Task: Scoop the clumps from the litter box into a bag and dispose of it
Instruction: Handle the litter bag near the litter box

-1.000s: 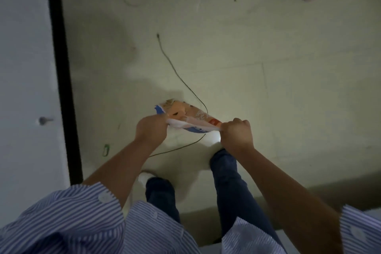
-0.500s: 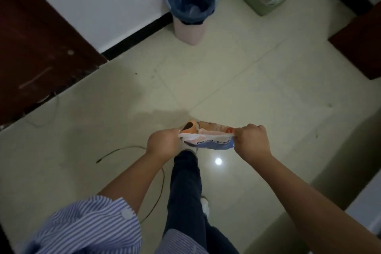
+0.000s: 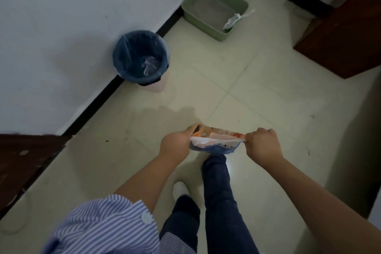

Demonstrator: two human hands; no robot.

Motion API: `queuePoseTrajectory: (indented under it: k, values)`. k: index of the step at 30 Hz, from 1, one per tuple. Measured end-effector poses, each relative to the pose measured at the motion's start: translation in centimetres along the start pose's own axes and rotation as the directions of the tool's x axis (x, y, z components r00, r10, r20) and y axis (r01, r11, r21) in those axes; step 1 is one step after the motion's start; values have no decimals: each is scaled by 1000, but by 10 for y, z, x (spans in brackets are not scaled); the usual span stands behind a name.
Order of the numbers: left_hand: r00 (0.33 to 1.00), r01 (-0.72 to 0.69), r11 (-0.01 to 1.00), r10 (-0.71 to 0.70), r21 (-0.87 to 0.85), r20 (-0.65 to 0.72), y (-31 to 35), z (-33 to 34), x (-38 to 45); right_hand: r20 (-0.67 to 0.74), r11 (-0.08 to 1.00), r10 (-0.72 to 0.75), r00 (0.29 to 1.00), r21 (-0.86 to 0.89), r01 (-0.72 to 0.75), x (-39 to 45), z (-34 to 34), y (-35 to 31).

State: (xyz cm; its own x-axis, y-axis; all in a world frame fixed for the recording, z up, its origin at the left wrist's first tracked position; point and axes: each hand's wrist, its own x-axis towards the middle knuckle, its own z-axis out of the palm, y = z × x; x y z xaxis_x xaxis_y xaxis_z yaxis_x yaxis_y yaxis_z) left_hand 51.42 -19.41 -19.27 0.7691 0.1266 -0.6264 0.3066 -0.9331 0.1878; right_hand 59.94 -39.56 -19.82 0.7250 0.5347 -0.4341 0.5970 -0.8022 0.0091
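1. Bag (image 3: 214, 142), orange, white and blue, held stretched between both hands above the tiled floor (image 3: 257, 93).
2. Left hand (image 3: 175, 144) grips the bag's left end; right hand (image 3: 261, 144) pinches its right end, fingers curled.
3. Bin (image 3: 140, 57), far left at the wall, lined with a blue liner; clear plastic lies inside.
4. Litter box (image 3: 214, 8), green, far right of the bin, holds grey litter; a white scoop (image 3: 235, 19) leans on its right rim.

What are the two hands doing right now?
Left hand: grips one end of the bag.
Right hand: grips the other end.
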Motion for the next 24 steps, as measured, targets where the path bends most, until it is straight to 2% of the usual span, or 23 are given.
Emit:
queuePoseTrajectory:
  k: [5, 9, 12, 16, 20, 24]
  values:
    - [999, 8, 998, -11, 68, 52, 17, -53, 80, 25, 999, -25, 999, -25, 26, 79, -25, 45]
    - [995, -19, 990, 6, 142, 97, 30, -96, 140, 196, 998, -9, 981, -54, 20, 142, -48, 84]
    - [994, -19, 985, -1, 173, 112, 35, -123, 183, 6, 993, -83, 997, -80, 83, 187, -70, 105]
    - [993, -13, 984, -8, 176, 116, 42, -149, 237, 211, 991, -77, 974, -88, 97, 243, -85, 137]
    - [990, 7, 989, -27, 147, 137, 46, -162, 298, 167, 995, -76, 983, -52, 86, 300, -95, 170]
    - [982, 2, 987, -32, 160, 187, 47, -171, 359, 219, 993, -68, 973, -81, 87, 356, -102, 194]
